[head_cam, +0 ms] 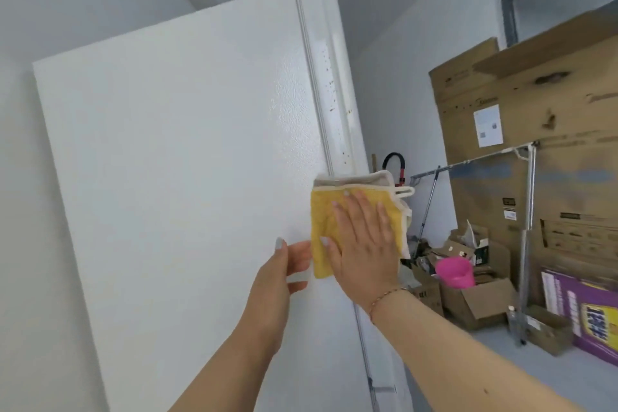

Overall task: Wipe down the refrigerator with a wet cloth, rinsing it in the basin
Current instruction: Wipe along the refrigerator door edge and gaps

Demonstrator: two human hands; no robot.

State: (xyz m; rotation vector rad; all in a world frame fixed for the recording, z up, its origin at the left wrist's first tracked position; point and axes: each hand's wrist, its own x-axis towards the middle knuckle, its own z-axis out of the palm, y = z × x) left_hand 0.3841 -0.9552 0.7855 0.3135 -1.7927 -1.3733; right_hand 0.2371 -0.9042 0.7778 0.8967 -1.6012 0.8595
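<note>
A tall white refrigerator (180,157) fills the left and middle of the view, seen from its side, with the door edge (334,87) to the right showing brown specks. A folded yellow cloth (322,211) with cream trim lies flat against the fridge's front edge. My right hand (361,241) presses flat on the cloth, fingers spread and pointing up. My left hand (281,274) rests on the fridge side just left of the cloth, its fingers apart and touching the cloth's lower left edge. No basin is in view.
Large cardboard boxes (535,130) lean against the right wall. In front stand a metal rack (530,197), small open boxes (475,301), a pink cup (454,273), a purple box (588,314) and a clear bottle (513,318). A red-and-black handle (396,164) is behind the fridge.
</note>
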